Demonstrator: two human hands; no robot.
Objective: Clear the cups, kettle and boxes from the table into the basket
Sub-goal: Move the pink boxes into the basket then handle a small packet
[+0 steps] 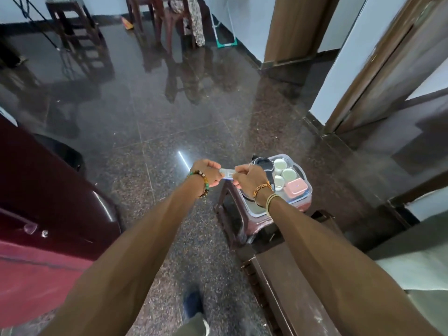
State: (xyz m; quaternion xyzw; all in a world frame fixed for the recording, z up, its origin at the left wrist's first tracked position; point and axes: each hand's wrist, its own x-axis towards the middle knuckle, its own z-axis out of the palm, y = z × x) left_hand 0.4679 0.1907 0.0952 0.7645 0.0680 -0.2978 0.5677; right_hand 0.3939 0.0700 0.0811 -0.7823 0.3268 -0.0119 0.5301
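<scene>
Spreading wide open ahead and leftward, granite floor (145, 117) — standing near its right edge, brown stool (225, 204), carrying clear basket (308, 193), holding kettle (263, 163), pink box (295, 191), cups (279, 164) — hovering just left of the rim, left hand (208, 174) and right hand (249, 178), pinching small white strip (226, 171) between them.

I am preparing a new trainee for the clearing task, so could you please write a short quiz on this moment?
1. True or false: the basket stands directly on the floor.
2. How many white cups show in the basket? A) one B) three C) five
3. Which hand pinches the small pale item: the left hand, the right hand, or both?

Key
1. False: it stands on the brown stool.
2. B, beside the pink box.
3. Both, one at each end.
</scene>
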